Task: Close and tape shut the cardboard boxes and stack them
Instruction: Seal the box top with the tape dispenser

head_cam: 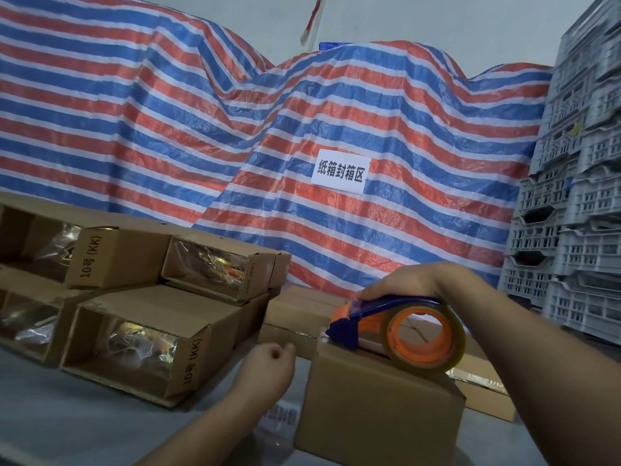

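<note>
On the left of the grey desk [50, 415] lie several open brown cardboard boxes [134, 341], stacked on their sides with the open ends toward the person. This way the clear plastic-wrapped goods [141, 344] inside are visible, and I judge that the boxes wait here for closing. On their flaps is printed "10号 (KK)", readable on at least 2 boxes.

The left hand [268, 363] hovers just beside the closed brown cardboard box [376, 408] that stands near the front edge of the desk. Its fingers are curled loosely and hold nothing; probably it is ready to steady the box.

The right hand [406, 280] grips from above the blue handle of the blue and orange tape dispenser with a clear tape roll [403, 327]. The dispenser rests on top of the closed box, its blue nose at the far left edge of the top, so a strip of tape seems to run along the flap seam.

Behind this box lie more flat closed brown boxes [302, 314], some with shiny tape on them.

On the red, blue and white striped tarpaulin [235, 129] behind hangs a white paper sign [340, 171] with the words "纸箱封箱区". At the far right stand stacked grey plastic crates [571, 196].
</note>
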Action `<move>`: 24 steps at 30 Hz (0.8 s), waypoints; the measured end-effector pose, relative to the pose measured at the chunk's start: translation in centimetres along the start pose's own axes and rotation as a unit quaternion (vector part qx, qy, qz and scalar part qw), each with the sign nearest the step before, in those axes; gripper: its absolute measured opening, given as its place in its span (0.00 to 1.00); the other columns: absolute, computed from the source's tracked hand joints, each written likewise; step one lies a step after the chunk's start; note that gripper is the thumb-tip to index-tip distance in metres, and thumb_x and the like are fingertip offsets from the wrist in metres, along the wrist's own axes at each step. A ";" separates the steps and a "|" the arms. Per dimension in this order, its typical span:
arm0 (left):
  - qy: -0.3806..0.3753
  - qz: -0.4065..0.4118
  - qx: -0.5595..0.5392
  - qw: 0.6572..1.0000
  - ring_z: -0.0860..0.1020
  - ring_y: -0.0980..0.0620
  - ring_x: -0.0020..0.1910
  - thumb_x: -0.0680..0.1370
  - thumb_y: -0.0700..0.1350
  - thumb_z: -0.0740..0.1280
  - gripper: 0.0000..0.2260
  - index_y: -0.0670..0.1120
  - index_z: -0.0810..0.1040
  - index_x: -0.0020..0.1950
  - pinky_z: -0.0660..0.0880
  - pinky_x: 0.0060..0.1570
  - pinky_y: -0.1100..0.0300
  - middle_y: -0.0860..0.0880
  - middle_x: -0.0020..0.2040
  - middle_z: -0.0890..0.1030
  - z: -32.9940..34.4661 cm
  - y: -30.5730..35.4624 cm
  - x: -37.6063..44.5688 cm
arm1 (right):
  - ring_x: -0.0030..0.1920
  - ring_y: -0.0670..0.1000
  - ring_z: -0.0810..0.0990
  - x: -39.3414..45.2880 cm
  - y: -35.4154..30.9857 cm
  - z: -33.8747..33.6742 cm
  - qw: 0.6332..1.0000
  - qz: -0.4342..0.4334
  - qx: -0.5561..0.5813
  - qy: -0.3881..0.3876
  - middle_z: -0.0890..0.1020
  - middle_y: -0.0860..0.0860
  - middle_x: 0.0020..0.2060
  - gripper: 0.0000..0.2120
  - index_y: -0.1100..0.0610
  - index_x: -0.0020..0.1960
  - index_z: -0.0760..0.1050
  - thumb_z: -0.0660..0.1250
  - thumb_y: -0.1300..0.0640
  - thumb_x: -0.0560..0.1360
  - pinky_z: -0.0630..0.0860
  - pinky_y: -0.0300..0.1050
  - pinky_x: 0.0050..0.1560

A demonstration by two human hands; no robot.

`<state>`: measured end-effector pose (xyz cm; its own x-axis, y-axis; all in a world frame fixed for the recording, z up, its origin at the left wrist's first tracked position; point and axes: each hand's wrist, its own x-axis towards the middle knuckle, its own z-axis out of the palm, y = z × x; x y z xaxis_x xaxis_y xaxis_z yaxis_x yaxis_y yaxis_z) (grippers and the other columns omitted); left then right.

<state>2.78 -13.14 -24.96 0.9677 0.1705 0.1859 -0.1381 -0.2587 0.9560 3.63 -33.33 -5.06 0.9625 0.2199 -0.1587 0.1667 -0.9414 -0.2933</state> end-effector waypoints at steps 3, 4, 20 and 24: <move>-0.016 0.029 -0.049 0.998 0.68 0.58 0.25 0.81 0.56 0.61 0.16 0.49 0.77 0.39 0.66 0.30 0.63 0.55 0.26 0.69 -0.4 2.2 -0.3 | 0.42 0.46 0.86 0.1 0.0 -0.1 1.000 -0.002 -0.002 -0.002 0.87 0.47 0.41 0.15 0.48 0.56 0.75 0.62 0.38 0.79 0.79 0.36 0.42; -0.044 0.019 -0.048 0.998 0.67 0.58 0.25 0.81 0.57 0.61 0.15 0.50 0.77 0.42 0.64 0.28 0.64 0.55 0.28 0.70 -0.3 3.1 -0.5 | 0.42 0.46 0.86 0.1 0.0 -0.1 1.000 0.000 0.004 -0.003 0.87 0.47 0.42 0.15 0.48 0.56 0.75 0.63 0.38 0.79 0.79 0.36 0.42; -0.163 -0.060 -0.059 0.983 0.64 0.56 0.26 0.75 0.64 0.64 0.20 0.48 0.77 0.51 0.60 0.25 0.65 0.50 0.36 0.71 -0.1 4.5 -1.1 | 0.28 0.42 0.81 -1.7 -0.7 -1.0 0.998 0.037 -0.043 -0.003 0.83 0.45 0.29 0.21 0.54 0.51 0.75 0.62 0.36 0.79 0.75 0.33 0.30; -0.157 -0.061 -0.053 0.984 0.65 0.55 0.28 0.76 0.63 0.63 0.18 0.49 0.76 0.53 0.61 0.25 0.65 0.49 0.40 0.72 -0.2 4.3 -1.1 | 0.26 0.42 0.78 -4.1 2.1 -3.0 0.996 0.063 -0.059 0.018 0.81 0.44 0.27 0.23 0.53 0.46 0.78 0.60 0.33 0.78 0.74 0.32 0.32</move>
<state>1.08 -14.29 -21.04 0.9937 -0.1117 0.0051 -0.0220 -0.1507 0.9883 0.65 -36.93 -2.21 0.9840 0.0900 -0.1538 0.0653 -0.9851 -0.1589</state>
